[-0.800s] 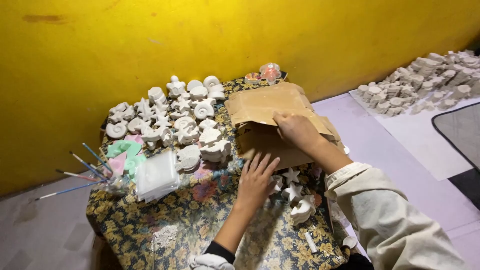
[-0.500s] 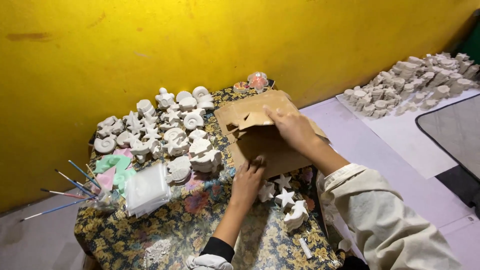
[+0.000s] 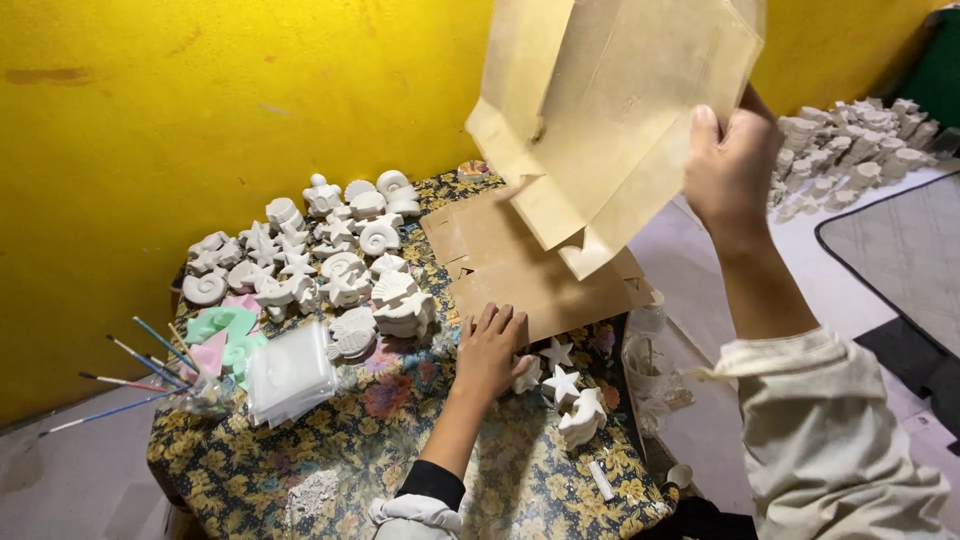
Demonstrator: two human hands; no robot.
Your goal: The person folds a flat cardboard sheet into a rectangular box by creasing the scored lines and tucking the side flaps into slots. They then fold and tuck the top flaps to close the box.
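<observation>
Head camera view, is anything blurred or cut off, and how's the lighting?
Head view: the raised brown paper bag runs off the top edge and hides part of the wall; the right hand holding it looks slightly soft; even light, soft shadows beside the white plaster figures; no strong glare.

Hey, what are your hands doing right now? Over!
Right hand grips a brown paper bag, raised. Left hand flat on the floral table beside white stars. Nothing in the way.
</observation>
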